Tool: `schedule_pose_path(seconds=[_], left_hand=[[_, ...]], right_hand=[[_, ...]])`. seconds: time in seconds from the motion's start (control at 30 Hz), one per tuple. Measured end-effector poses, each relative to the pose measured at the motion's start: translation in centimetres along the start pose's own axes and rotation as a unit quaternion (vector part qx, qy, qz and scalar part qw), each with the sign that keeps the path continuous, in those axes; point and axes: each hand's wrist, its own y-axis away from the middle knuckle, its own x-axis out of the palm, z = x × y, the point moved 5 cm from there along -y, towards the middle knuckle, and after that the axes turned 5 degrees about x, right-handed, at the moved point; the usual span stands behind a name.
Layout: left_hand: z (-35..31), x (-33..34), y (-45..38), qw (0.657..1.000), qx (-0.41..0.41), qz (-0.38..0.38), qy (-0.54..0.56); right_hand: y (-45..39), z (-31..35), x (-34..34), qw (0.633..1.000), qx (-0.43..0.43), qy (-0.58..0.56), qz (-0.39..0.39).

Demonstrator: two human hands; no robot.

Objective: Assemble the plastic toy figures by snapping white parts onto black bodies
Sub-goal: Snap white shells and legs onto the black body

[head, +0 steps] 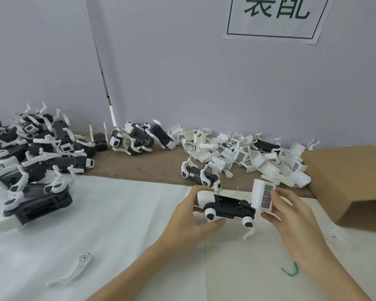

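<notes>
Holding the black body (230, 208) above the bench (117, 213), the left hand (191, 216) grips its end; the right hand (291, 211) pinches a white cover (263, 197) touching the other end. Tilted entry could jam or slip.

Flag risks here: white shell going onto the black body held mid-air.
1. The white shell meets the black body tilted at one end, so it may snap on crooked.
2. The left hand holds only the far end, so pressing could pivot the body.
3. Its thin white leg hangs unsupported and might bend.
</notes>
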Motion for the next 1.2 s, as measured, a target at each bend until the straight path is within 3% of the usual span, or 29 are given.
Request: schedule_pose_path(seconds=[0.13, 0.27, 0.4, 0.6, 0.77, 0.97, 1.2], left_hand=[[-0.1, 0.2, 0.2, 0.999, -0.003, 0.037, -0.007], [-0.9, 0.3, 0.3, 0.998, 0.015, 0.055, -0.001], [-1.5, 0.4, 0.4, 0.997, 0.039, 0.063, 0.016], [-1.5, 0.5, 0.6, 0.997, 0.057, 0.043, -0.029], [-1.0, 1.1, 0.6, 0.993, 0.024, 0.093, -0.061], [-0.7, 0.6, 0.2, 0.997, 0.025, 0.059, -0.035], [-1.1, 1.0, 0.6, 0.995, 0.045, 0.085, -0.007]], right_hand=[[1.7, 0.5, 2.2, 0.970, -0.125, 0.201, 0.056], [2.7, 1.5, 3.8, 0.926, -0.212, 0.310, 0.040], [3.7, 0.8, 5.0, 0.918, -0.199, 0.328, 0.103], [3.8, 0.6, 5.1, 0.910, -0.206, 0.338, 0.122], [4.2, -0.6, 5.3, 0.813, -0.287, 0.486, 0.143], [3.6, -0.1, 4.7, 0.775, -0.317, 0.537, 0.106], [3.7, -0.1, 4.7, 0.795, -0.314, 0.510, 0.096]])
